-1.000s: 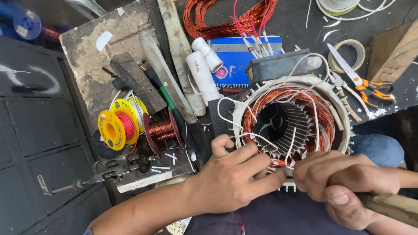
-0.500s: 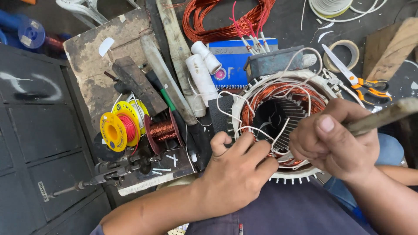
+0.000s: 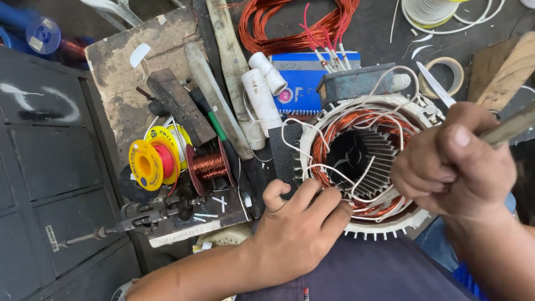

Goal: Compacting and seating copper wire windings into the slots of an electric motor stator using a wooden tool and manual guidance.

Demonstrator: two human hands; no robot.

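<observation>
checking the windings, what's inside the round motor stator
Inside the motor stator: copper windings ringing a dark slotted bore, with white threads across it. The right hand covers the right side, the left hand the lower rim.

**Bare arms, dark navy clothing**

Left hand [image 3: 298,234] and right hand [image 3: 454,164]: bare, no gloves, rings or watch. Forearms uncovered, no sleeves visible. Short, plain nails. Just below the left hand: dark navy fabric garment [image 3: 368,273]. Bright blue patch at its right edge.

Blue rectangular box [image 3: 304,81] behind stator, white cabinet label [image 3: 51,238]
</observation>
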